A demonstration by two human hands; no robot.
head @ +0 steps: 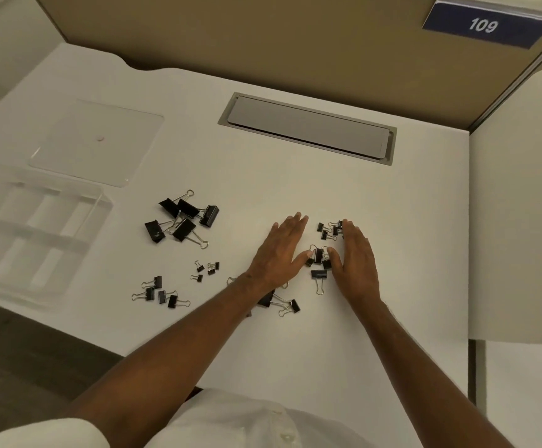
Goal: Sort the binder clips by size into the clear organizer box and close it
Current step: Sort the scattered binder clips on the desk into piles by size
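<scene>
Black clips lie in groups on the white desk (295, 350). The big clips (182, 219) are near the middle left, the medium clips (159, 294) and tiny clips (206, 270) closer to the person. Both hands are flat with straight fingers; the left hand (282, 253) and right hand (355, 263) flank a small pile (319, 258). The clear box (33, 234) stands open at far left, its lid (98, 140) lying behind it.
</scene>
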